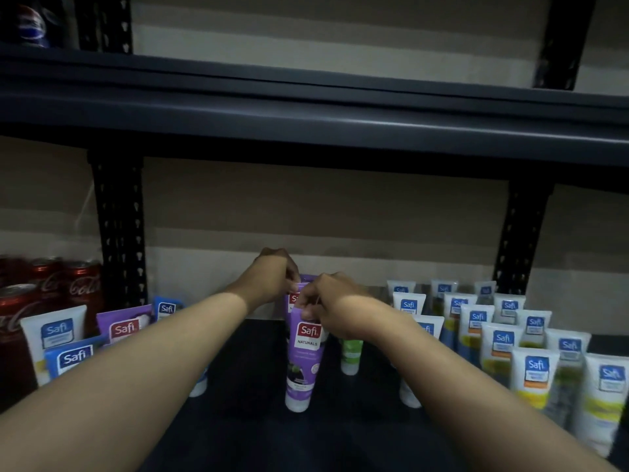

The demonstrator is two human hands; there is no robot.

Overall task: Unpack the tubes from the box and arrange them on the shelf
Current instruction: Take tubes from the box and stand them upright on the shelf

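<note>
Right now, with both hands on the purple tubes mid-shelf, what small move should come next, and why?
Probably ease the right hand off the front purple tube. It already stands upright on its cap on the shelf, just ahead of the rear purple tube that the left hand pinches at the top, so it looks placed.

Front purple tube (303,362) upright on its white cap, mid-shelf (245,420) toward the front edge, red Safi label facing out, top crimp pinched by the right hand (326,301). Rear purple tube (309,279) just behind, mostly hidden, top held by the left hand (272,277). Green tube (350,356) cap-down just beside, toward the right. White blue-labelled tubes (534,376) in upright rows along the right end. Mixed white, blue and purple tubes (73,359) leaning together at the left end.
</note>
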